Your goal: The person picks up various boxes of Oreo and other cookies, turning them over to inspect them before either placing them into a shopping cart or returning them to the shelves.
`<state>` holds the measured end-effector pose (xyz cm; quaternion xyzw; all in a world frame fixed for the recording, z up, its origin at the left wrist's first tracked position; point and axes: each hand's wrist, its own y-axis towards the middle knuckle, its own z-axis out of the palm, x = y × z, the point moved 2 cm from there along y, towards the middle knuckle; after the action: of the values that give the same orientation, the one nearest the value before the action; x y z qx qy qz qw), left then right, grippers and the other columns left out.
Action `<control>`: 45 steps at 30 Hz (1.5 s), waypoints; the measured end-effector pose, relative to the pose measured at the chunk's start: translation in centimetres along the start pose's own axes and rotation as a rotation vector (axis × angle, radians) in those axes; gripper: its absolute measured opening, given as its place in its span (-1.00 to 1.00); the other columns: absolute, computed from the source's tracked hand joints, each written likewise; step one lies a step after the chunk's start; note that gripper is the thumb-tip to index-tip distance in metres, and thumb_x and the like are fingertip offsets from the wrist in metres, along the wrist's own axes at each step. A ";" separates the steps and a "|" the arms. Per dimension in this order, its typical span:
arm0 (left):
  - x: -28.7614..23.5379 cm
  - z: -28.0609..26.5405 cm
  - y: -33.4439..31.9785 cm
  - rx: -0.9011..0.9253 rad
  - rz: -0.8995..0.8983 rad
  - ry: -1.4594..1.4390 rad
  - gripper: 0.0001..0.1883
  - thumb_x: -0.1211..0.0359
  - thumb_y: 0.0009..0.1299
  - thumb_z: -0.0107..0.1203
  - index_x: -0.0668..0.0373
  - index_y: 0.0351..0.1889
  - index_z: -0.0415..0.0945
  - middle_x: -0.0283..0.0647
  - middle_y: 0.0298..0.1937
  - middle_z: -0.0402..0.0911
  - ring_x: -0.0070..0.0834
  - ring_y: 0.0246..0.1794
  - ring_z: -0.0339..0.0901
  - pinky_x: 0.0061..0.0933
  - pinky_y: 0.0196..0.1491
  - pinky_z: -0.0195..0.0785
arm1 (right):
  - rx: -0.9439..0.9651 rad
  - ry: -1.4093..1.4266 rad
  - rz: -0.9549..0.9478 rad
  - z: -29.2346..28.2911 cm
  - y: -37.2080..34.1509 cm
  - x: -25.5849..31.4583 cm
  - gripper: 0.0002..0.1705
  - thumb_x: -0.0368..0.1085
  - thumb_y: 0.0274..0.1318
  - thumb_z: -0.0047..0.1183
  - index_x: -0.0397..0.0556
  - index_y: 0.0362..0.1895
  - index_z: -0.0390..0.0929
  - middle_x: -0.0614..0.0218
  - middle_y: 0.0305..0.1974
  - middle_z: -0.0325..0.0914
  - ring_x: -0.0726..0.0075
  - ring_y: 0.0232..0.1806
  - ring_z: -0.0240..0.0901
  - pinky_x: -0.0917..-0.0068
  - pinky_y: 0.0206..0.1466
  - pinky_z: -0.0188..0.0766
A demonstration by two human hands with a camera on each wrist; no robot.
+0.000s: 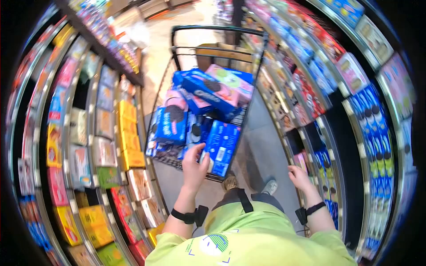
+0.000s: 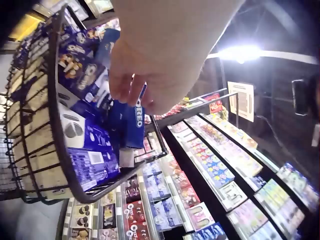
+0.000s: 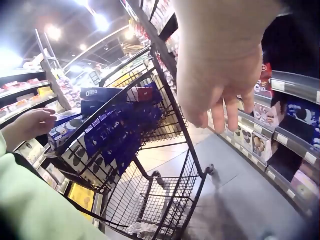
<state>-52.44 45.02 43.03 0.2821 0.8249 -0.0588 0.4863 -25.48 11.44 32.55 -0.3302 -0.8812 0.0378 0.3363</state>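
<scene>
The left hand [image 1: 194, 168] is over the near end of a black wire cart [image 1: 218, 29], fingers loosely bent beside a blue box [image 1: 222, 144]; whether they touch it, I cannot tell. In the left wrist view the left hand [image 2: 150, 75] covers part of an Oreo box [image 2: 135, 125]. Blue and pink Oreo boxes [image 1: 208, 91] lie piled at varied angles in the cart's basket. Off to the right, the right hand [image 1: 301, 178] hangs in the air, holding nothing. Its fingers point down, loosely extended, in the right wrist view, where the hand [image 3: 220, 80] is beside the cart.
Stocked shelves flank the cart: yellow packs [image 1: 129, 133] on the left, blue packs [image 1: 375, 128] on the right. Grey floor [image 1: 257, 144] shows between the cart and the right shelves. A lower wire basket [image 3: 145, 200] hangs beneath the cart's upper one.
</scene>
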 end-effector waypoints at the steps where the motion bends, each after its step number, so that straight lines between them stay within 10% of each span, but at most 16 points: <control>1: -1.0 0.4 1.3 0.027 0.131 0.112 -0.64 0.48 0.15 0.21 0.23 -0.04 0.53 -0.14 -0.11 0.57 -0.35 -0.08 0.50 -0.39 0.01 0.35 | -0.031 0.007 0.054 0.1 -0.8 -0.7 -0.64 -0.31 0.13 0.00 -0.15 0.02 0.46 0.04 -0.02 0.52 -0.04 0.08 0.42 0.22 0.14 0.35; 10: -3.0 7.8 12.6 0.219 0.472 0.953 -0.14 0.42 0.07 0.23 -0.13 0.39 0.13 -0.21 0.47 0.05 -0.12 0.49 -0.09 0.23 0.38 -0.26 | -0.096 0.037 0.313 0.8 -8.7 -4.7 -0.62 -0.21 0.15 -0.03 -0.04 0.05 0.46 0.06 0.00 0.51 -0.02 0.06 0.43 0.19 0.10 0.38; 19: -2.5 9.9 15.0 0.204 0.446 1.100 -0.18 0.34 -0.03 0.35 -0.17 0.26 0.27 -0.29 0.37 0.22 -0.21 0.41 0.06 0.22 0.38 -0.28 | -0.137 0.104 0.456 2.4 -12.3 -6.0 -0.62 -0.24 0.14 0.00 -0.08 0.04 0.47 0.11 -0.10 0.57 0.05 -0.02 0.50 0.24 0.04 0.41; 26: -4.4 5.7 13.4 0.049 0.627 0.711 -0.25 0.42 -0.04 0.31 -0.04 0.20 0.32 -0.19 0.28 0.33 -0.03 0.36 0.14 -0.20 0.27 0.22 | -0.132 0.164 0.442 2.2 -11.0 -6.6 -0.63 -0.22 0.12 -0.02 -0.02 0.03 0.47 0.05 -0.09 0.55 -0.04 -0.01 0.47 0.14 0.05 0.39; 33: -6.1 -0.8 9.5 -0.057 0.646 0.158 -0.33 0.47 -0.01 0.27 0.19 0.15 0.35 0.00 0.25 0.37 0.04 0.37 0.15 -0.09 0.38 -0.01 | -0.106 0.150 0.259 0.6 -6.7 -3.3 -0.65 -0.27 0.14 -0.01 -0.10 0.02 0.46 0.04 -0.08 0.54 -0.02 -0.01 0.47 0.18 0.05 0.40; 43: -7.5 1.3 -2.1 0.377 0.874 0.054 -0.48 0.42 0.01 0.27 -0.10 0.02 0.54 -0.22 0.24 0.40 0.09 0.29 0.27 -0.11 0.23 0.32 | 0.011 0.458 -0.083 -2.8 1.7 9.8 -0.57 -0.22 0.25 -0.03 -0.12 0.16 0.38 0.22 -0.08 0.55 0.34 -0.04 0.48 0.41 0.04 0.40; 45: -7.1 1.7 -3.0 0.458 0.855 0.035 -0.53 0.38 0.03 0.32 -0.06 -0.03 0.55 -0.18 0.23 0.41 0.13 0.31 0.22 -0.01 0.27 0.24 | 0.197 0.895 -0.019 -2.4 2.4 12.0 -0.49 -0.11 0.30 -0.06 -0.06 0.25 0.29 0.25 0.00 0.51 0.37 0.03 0.43 0.41 0.08 0.37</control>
<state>-50.06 39.01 47.55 0.6964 0.6090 -0.0291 0.3786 -29.33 20.24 40.54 -0.2725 -0.6442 -0.0278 0.7141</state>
